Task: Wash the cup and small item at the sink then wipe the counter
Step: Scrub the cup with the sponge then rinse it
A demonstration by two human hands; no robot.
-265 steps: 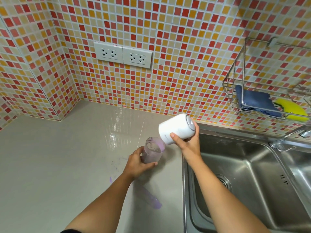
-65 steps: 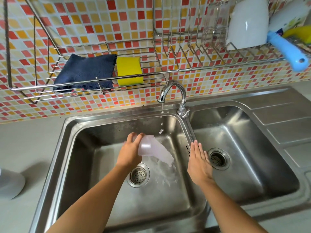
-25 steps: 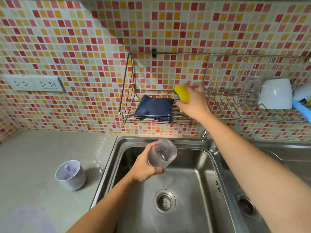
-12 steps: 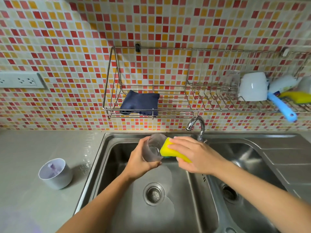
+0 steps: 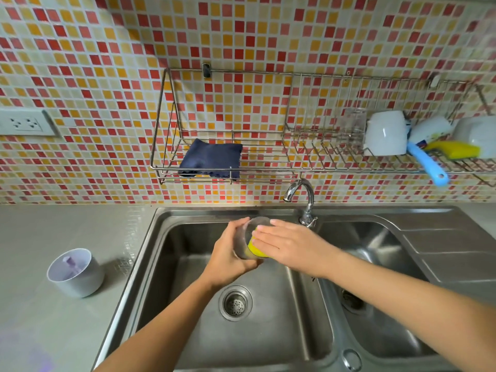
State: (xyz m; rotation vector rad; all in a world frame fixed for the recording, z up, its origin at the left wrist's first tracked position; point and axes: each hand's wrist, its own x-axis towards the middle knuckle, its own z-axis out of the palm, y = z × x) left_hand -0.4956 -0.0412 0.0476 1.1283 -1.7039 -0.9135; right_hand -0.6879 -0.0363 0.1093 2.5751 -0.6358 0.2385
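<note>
Over the left sink basin [image 5: 188,264], my left hand [image 5: 228,256] grips a clear plastic cup [image 5: 245,236], tilted with its mouth toward the right. My right hand [image 5: 290,244] pushes a yellow sponge [image 5: 255,249] into the cup's mouth; most of the sponge is hidden by my fingers and the cup. A white round container [image 5: 76,272] with a small purple piece inside stands upright on the grey counter [image 5: 53,237], left of the sink.
The tap [image 5: 302,196] stands behind my hands, no water running. A wire rack [image 5: 268,124] on the tiled wall holds a dark blue cloth [image 5: 212,158], white cups, a second yellow sponge and a blue-handled brush. The right basin [image 5: 375,264] and a wall socket [image 5: 25,123] flank the scene.
My right hand took the sponge from the rack, brought it down to the cup and has pushed it deeper into the cup's mouth. The cup stays in my left hand.
</note>
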